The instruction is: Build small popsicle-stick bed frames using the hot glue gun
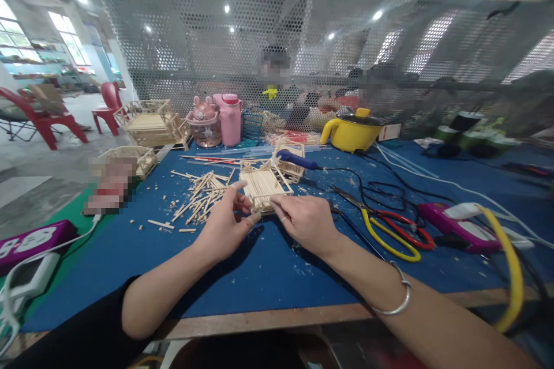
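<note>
A small slatted frame of wooden sticks [262, 183] is held at its near edge, tilted over the blue table. My left hand [227, 222] grips its left corner between thumb and fingers. My right hand [308, 220] pinches the near right corner, its fingers pressed together. Loose wooden sticks [202, 196] lie piled left of the frame. Just behind it sits another small stick frame [291, 164], with a blue glue gun [298, 159] resting on it.
Scissors with yellow and red handles [389, 233] and pliers lie to the right, near cables and a purple power strip [459, 228]. At the back stand a yellow pot [355, 131] and a pink bottle [231, 121]. A phone [111, 184] lies left, by larger stick frames [149, 124].
</note>
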### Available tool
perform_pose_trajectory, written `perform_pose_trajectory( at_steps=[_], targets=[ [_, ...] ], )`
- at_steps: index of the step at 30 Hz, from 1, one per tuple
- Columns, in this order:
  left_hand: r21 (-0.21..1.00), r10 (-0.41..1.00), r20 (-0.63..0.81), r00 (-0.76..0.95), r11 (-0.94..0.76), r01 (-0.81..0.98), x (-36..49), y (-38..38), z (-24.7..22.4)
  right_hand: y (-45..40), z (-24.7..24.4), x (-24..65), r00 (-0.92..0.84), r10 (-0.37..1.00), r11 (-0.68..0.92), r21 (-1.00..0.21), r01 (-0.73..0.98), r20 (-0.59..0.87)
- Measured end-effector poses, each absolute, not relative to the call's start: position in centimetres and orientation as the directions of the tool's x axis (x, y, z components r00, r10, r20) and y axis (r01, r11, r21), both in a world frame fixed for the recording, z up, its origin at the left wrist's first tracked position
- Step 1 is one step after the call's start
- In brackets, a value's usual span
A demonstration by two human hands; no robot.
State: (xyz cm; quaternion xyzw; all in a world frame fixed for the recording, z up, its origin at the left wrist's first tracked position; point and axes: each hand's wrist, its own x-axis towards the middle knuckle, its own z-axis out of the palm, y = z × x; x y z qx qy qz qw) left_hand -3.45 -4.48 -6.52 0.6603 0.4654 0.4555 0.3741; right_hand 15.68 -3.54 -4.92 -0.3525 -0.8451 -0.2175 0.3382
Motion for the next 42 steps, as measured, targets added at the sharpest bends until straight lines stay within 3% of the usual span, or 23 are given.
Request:
perform_pose_trajectory(
  at_steps=[12,24,36,39,42],
  targets=[
    [0.909,0.948,0.276,0.157,-0.311,0.278,-3.4,-4.2,-6.9,-3.6,-5.2,14.9,-0.581,0.357,0.671,0.232,0.704,0.732],
    [0.908,0.952,0.268,0.148,-0.301,0.291,-3.4,-4.2,-6.6,-3.5,-5.4,14.9,-0.598,0.416,0.643,0.244,0.726,0.685],
    [0.907,0.953,0.26,0.154,-0.296,0.299,-3.5,-4.6,-6.2,-4.5,-4.7,15.1,-0.517,0.409,0.682,0.125,0.721,0.752],
    [0.892,0.933,0.331,0.144,-0.359,0.275,-4.1,-4.6,-6.1,-4.8,-4.3,15.6,-0.486,0.363,0.732,0.079,0.676,0.795],
    [0.873,0.892,0.449,0.047,-0.449,0.192,-5.2,-4.2,-5.8,-4.5,-3.6,16.7,-0.355,0.381,0.741,-0.052,0.669,0.854]
  ],
)
